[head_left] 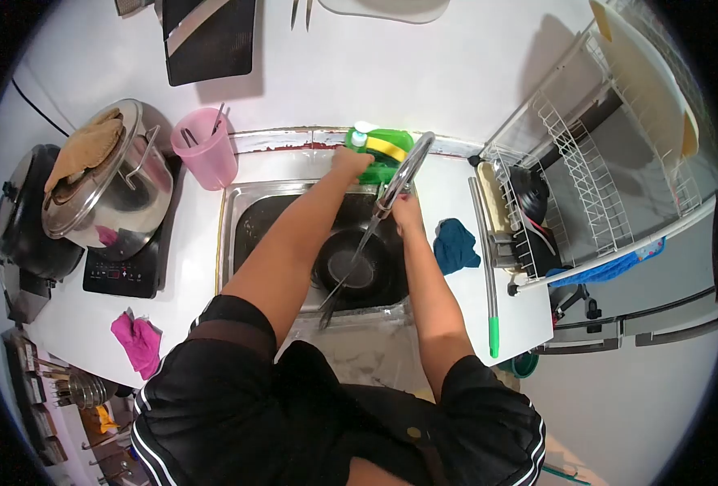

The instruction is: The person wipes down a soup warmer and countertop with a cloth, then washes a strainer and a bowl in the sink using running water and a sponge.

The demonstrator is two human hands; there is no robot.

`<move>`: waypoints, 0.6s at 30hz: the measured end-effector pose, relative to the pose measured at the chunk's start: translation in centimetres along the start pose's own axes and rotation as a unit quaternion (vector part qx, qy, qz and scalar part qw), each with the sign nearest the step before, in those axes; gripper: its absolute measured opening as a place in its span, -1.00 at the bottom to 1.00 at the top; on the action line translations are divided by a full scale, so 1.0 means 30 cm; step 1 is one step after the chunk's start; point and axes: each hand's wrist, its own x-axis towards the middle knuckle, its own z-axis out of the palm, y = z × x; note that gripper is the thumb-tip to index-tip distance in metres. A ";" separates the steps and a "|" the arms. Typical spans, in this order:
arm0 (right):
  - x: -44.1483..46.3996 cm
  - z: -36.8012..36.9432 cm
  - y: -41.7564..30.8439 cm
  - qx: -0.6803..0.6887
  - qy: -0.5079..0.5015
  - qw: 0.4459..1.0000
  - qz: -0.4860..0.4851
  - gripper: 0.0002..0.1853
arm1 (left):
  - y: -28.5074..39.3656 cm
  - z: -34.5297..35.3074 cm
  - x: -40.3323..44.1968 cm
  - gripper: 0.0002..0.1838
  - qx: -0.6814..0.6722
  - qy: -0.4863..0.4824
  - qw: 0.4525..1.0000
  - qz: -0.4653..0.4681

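Pan (352, 269) lay under running tap (404, 174), washing seemingly unfinished, left hand (354, 163) at green caddy (381, 173), right hand (408, 213) near tap, grips unclear

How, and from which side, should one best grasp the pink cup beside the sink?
Probably around its side wall, below the rim: the pink cup stands upright and utensils poke from its open top. Come from the sink side, since the steel pot crowds its left.
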 end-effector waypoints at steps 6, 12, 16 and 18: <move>-0.151 0.052 -0.153 0.288 -0.070 0.941 0.165 -0.83 | -0.108 -0.155 -0.027 -0.32 -0.097 0.054 0.994 -0.004; -0.117 0.092 -0.070 0.342 -0.104 0.921 0.154 -0.88 | -0.282 -0.351 -0.145 -0.31 -0.132 0.049 0.990 -0.005; -0.147 0.119 -0.121 0.413 -0.029 0.880 0.232 -0.85 | -0.402 -0.385 -0.311 -0.35 -0.184 0.030 0.982 -0.021; -0.209 0.118 -0.171 0.431 -0.062 0.866 0.244 -0.85 | -0.468 -0.377 -0.339 -0.38 -0.202 0.015 0.978 -0.044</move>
